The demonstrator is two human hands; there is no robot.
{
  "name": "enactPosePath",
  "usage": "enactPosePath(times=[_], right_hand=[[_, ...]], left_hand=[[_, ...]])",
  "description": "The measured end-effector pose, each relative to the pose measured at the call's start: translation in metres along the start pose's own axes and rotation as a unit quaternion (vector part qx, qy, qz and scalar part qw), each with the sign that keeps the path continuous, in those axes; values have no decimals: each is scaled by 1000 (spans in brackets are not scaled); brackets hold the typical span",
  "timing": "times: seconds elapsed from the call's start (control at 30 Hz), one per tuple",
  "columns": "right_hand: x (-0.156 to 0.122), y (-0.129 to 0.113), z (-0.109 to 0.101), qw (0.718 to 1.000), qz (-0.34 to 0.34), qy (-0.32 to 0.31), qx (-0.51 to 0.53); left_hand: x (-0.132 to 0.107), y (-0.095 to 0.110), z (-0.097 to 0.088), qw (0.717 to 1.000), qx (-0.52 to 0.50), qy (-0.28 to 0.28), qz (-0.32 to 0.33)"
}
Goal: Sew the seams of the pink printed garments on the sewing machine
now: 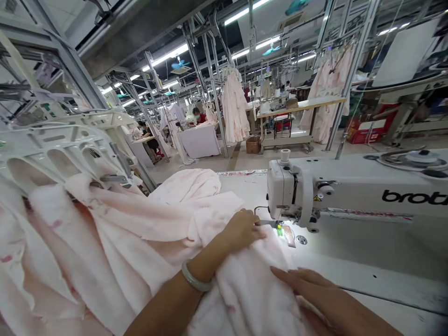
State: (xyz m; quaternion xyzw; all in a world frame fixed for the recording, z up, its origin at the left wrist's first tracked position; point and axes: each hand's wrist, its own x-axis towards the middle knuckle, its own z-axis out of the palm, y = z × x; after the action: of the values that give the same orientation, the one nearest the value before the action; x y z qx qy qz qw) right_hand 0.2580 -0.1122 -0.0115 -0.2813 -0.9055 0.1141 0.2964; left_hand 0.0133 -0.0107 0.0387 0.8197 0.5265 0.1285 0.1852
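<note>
Soft pale pink fabric [252, 275] with small darker pink marks spreads over the sewing table, its edge at the needle of a white sewing machine [290, 186]. Just left of the needle, my left hand [243, 228] has its fingers bent and closed on the fabric; a pale bangle [196, 277] circles that wrist. My right hand [308, 284] lies on the fabric nearer to me, fingers stretched out, with part of the hand hidden in the folds. A small light shines on the presser foot [279, 228], where a green piece shows.
At the left, a white hanger rack [52, 149] carries several hanging pieces of the same fabric. The bare machine bed [350, 252] extends to the right. Beyond the table are hanging pink garments [235, 107], a wooden-edged worktable [301, 107], a cardboard box [253, 144] and people at other stations.
</note>
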Motion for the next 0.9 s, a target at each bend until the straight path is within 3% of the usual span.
enactPosePath(times=[0.1,0.2,0.3,0.53,0.67,0.8,0.9], right_hand=[[26,18,-6,973,-170,1,-155],[42,35,-8,934,-247,7,-259],[42,48,-7,936,-239,8,-259],[39,59,-12,977,-167,37,-129],[38,48,-10,990,-129,11,-64],[31,34,-10,988,-145,-29,-36],[32,29,-15,987,-155,-18,-32]], left_hand=[[-5,1,-8,999,-32,9,4],[-5,4,-13,993,-120,-17,1],[5,7,-12,983,-184,-30,-3],[36,8,2,985,-157,-75,-21],[21,10,9,985,-152,-69,-35],[-4,16,14,990,-119,-64,-45],[-13,20,15,992,-107,-50,-36]])
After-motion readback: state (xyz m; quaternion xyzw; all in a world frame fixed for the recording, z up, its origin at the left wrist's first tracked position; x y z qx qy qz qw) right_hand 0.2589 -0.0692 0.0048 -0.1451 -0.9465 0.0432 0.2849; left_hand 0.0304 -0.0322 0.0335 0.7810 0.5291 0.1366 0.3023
